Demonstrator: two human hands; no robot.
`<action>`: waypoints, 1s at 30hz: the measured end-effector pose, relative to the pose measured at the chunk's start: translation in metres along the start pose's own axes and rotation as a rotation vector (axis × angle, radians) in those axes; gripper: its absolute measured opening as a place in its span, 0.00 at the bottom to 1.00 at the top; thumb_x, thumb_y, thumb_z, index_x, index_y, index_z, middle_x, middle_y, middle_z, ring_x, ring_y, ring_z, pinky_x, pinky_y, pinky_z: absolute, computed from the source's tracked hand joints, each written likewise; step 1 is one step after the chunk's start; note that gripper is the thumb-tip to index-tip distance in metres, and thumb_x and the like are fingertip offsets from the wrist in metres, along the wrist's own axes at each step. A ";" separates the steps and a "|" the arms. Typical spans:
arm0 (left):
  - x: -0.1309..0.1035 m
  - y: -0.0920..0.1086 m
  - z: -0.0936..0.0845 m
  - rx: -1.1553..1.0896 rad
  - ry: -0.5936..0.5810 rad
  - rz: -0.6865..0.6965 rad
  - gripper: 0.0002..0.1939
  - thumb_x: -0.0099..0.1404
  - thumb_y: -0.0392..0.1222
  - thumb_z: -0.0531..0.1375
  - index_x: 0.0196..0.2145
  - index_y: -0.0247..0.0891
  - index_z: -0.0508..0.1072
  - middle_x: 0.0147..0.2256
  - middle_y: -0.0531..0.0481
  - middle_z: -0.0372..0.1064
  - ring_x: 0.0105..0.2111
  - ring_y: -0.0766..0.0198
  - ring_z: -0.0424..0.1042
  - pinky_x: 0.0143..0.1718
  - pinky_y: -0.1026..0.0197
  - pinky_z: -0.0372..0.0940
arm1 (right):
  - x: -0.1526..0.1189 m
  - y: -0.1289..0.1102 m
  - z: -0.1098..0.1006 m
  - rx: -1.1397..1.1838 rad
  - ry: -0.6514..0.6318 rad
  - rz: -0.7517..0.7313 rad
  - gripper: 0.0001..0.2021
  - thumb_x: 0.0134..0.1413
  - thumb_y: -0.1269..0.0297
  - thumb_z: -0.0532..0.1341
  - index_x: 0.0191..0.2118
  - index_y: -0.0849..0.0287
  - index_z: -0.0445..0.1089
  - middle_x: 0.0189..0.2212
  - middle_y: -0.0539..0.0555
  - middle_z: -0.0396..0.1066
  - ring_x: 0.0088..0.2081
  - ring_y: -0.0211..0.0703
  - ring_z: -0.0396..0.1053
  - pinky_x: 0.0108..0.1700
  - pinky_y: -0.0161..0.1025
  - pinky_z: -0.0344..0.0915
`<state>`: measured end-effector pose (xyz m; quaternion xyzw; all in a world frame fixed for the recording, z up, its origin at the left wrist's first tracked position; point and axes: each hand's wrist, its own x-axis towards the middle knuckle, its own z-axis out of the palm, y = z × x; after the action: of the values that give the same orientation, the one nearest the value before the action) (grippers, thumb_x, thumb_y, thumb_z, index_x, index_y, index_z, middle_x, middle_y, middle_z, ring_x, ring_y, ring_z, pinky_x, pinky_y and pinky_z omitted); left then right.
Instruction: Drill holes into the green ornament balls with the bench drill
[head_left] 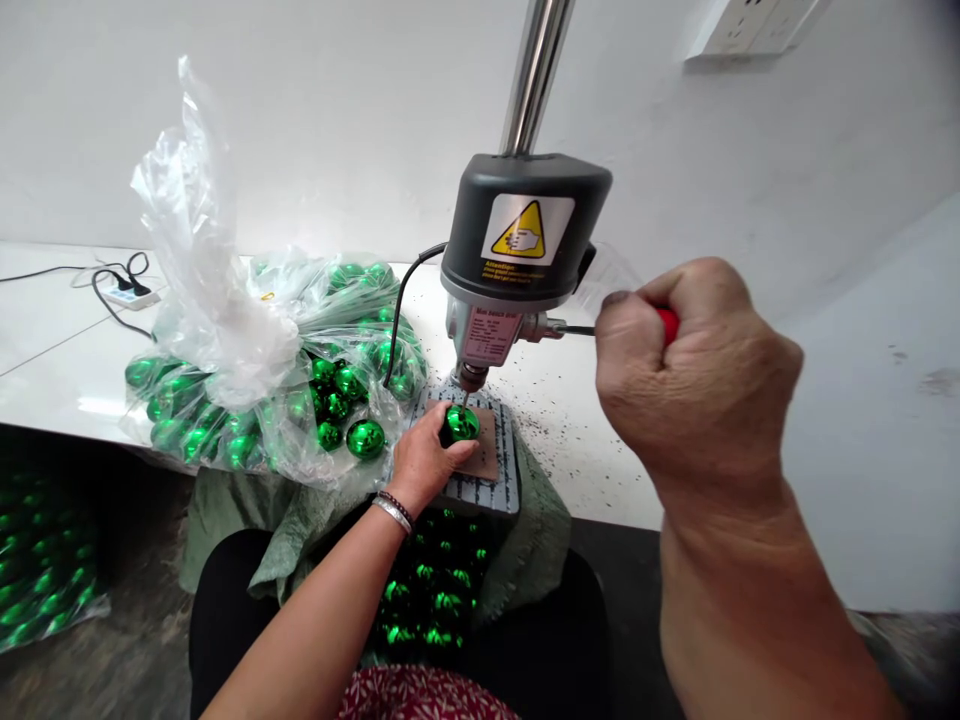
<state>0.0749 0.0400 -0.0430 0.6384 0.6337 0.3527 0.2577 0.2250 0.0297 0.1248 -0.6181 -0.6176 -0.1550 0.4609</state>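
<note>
My left hand (426, 458) holds a shiny green ball (463, 423) between thumb and fingers, on a brown board (486, 452) laid over the grey drill base. The bit of the bench drill (525, 230) comes down at the top of the ball; whether it has gone in I cannot tell. My right hand (697, 380) is wrapped round the red-ended feed lever (670, 325) at the drill's right side. Most of the lever's grip is hidden in that fist.
A clear plastic bag (217, 330) of green balls lies open on the white table (592, 470), left of the drill. Dark shavings are scattered round the base. More green balls (431, 590) lie in a green sack (540, 550) at my lap. A power strip (129, 295) sits far left.
</note>
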 end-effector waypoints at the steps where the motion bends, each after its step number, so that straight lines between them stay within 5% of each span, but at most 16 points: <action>1: 0.000 0.000 0.000 0.003 -0.001 -0.004 0.28 0.56 0.45 0.65 0.55 0.44 0.68 0.49 0.48 0.73 0.47 0.55 0.72 0.46 0.57 0.65 | -0.002 0.000 0.000 0.002 -0.003 0.002 0.12 0.52 0.58 0.48 0.29 0.60 0.61 0.22 0.49 0.61 0.23 0.29 0.47 0.31 0.32 0.47; 16: -0.001 -0.001 -0.002 0.046 -0.021 0.005 0.28 0.57 0.47 0.65 0.55 0.44 0.68 0.45 0.49 0.75 0.43 0.56 0.73 0.43 0.59 0.65 | -0.033 0.007 0.018 0.083 0.165 0.021 0.13 0.54 0.54 0.49 0.30 0.60 0.60 0.23 0.50 0.63 0.23 0.30 0.54 0.28 0.32 0.51; 30: -0.003 0.000 -0.004 0.041 -0.009 -0.007 0.25 0.56 0.48 0.65 0.52 0.45 0.69 0.43 0.49 0.75 0.40 0.56 0.74 0.39 0.60 0.64 | -0.071 0.027 0.044 0.090 0.271 -0.113 0.07 0.57 0.61 0.53 0.33 0.59 0.60 0.25 0.50 0.64 0.25 0.33 0.60 0.30 0.32 0.56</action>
<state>0.0721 0.0362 -0.0415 0.6428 0.6421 0.3358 0.2485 0.2195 0.0237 0.0375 -0.5345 -0.5898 -0.2351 0.5578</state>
